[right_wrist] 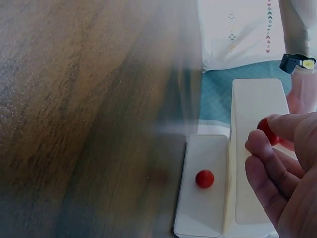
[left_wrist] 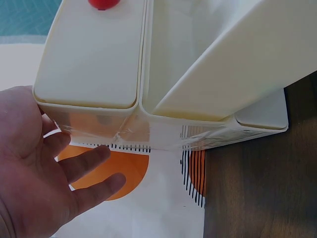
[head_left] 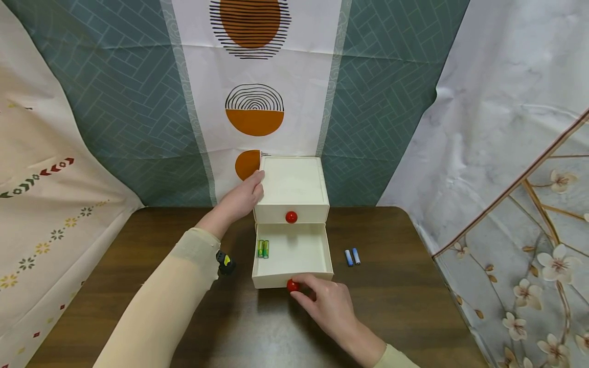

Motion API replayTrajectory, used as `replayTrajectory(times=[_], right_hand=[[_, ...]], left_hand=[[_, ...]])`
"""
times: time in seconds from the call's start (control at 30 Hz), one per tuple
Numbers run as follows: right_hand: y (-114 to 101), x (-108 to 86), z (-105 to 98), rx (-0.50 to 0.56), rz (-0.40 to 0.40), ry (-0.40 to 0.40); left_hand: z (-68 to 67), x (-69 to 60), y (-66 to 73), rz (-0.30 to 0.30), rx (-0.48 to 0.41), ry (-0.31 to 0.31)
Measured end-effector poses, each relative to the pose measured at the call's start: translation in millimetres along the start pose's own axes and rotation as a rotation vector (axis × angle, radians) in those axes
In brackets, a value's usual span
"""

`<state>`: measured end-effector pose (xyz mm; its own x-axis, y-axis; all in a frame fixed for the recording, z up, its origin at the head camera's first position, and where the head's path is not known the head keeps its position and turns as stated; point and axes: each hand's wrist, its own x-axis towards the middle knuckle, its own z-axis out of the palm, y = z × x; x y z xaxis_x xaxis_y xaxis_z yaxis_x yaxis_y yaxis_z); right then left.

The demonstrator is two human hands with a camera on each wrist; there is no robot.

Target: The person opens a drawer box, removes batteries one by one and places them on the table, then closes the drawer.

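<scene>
A small white drawer cabinet [head_left: 294, 179] stands at the back of the table. One drawer [head_left: 299, 255] below the top one is pulled out, and two green batteries [head_left: 263, 249] lie side by side at its left. My right hand [head_left: 329, 306] pinches that drawer's red knob [head_left: 292, 285] between thumb and fingers. At the cabinet's upper left side rests my left hand [head_left: 241, 197]; in the left wrist view its fingers [left_wrist: 84, 166] are spread, loosely extended along the side wall. The top drawer, with a red knob [head_left: 291, 217], is closed. A lower drawer's knob [right_wrist: 204, 179] shows in the right wrist view.
Two blue-and-white batteries [head_left: 352, 257] lie on the brown wooden table [head_left: 391, 306], right of the cabinet. Behind it hangs a patterned cloth [head_left: 382, 102]. More printed cloth [head_left: 506, 179] hangs at the right and left sides. A dark wristband [head_left: 225, 262] is on my left wrist.
</scene>
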<state>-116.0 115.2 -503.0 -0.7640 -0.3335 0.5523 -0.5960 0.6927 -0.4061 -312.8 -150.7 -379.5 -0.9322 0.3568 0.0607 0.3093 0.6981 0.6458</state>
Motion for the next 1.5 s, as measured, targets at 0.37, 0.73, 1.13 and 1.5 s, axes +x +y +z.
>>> replayTrajectory(times=[0.37, 0.73, 1.13, 1.5], right_hand=[[-0.1, -3.5, 1.1, -0.01, 0.002, -0.012], [2.4, -6.7, 3.9, 0.007, -0.019, -0.002], [3.3, -8.5, 4.6, 0.004, -0.014, -0.008], [2.2, -7.9, 5.1, -0.006, -0.008, -0.028]], left_hand=[[-0.2, 0.2, -0.3, -0.007, 0.016, -0.004], [-0.9, -1.0, 0.2, 0.003, 0.002, -0.006], [-1.0, -1.3, 0.3, 0.003, -0.009, -0.009], [-0.6, -0.4, -0.5, -0.002, -0.002, -0.01]])
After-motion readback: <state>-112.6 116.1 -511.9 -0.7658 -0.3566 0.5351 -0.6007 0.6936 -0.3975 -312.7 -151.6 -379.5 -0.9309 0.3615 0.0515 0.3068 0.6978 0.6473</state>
